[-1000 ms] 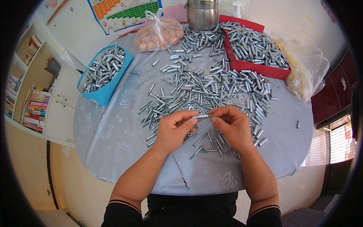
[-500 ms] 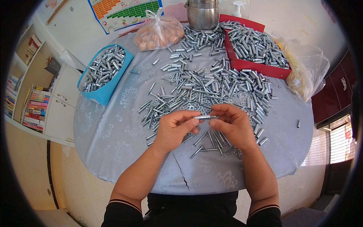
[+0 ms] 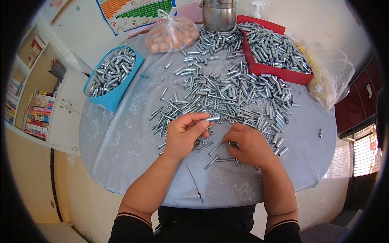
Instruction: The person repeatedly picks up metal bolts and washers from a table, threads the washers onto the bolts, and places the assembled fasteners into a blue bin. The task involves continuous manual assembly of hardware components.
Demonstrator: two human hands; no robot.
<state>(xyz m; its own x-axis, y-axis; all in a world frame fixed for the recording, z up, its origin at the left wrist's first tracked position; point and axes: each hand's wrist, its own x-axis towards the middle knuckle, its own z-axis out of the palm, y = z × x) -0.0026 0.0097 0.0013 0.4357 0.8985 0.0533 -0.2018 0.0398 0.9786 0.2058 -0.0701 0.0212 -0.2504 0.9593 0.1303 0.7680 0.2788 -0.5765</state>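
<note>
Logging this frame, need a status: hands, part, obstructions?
Left hand pinching one metal sleeve, raised. Right hand down on loose bolts, grip unclear. Big pile of sleeves just beyond; nothing between hands.

A blue tray (image 3: 114,96) of metal sleeves is sitting at ten o'clock on the round table (image 3: 121,150). A red tray (image 3: 283,73) is lying at one o'clock, a steel pot (image 3: 219,16) standing at twelve. A knotted plastic bag (image 3: 172,34) is resting beside the pot.

Two trays (image 3: 108,97), two bags (image 3: 172,34), one pot (image 3: 219,15)
</note>
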